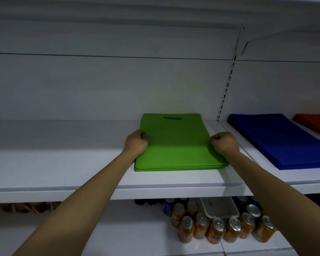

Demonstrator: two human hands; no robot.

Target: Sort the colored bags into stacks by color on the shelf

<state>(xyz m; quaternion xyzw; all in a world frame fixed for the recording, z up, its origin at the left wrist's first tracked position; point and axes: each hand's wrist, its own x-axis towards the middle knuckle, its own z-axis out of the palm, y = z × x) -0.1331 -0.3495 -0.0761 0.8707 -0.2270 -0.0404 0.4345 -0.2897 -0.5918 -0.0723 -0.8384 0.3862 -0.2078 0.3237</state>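
Forearms nearest, rising from lower corners toward frame centre. Left hand: fingers curled, pinching left long edge of green bag stack. Right hand: fist-like, fingers curled on right long edge; looks like pinch, contact partly hidden. Stack lies flat between my hands, centre frame, on white shelf. Long axis runs away from me, handle slot at far end. Both hands equally near, mid-length. Blue stack to right, apart; red stack at right edge.
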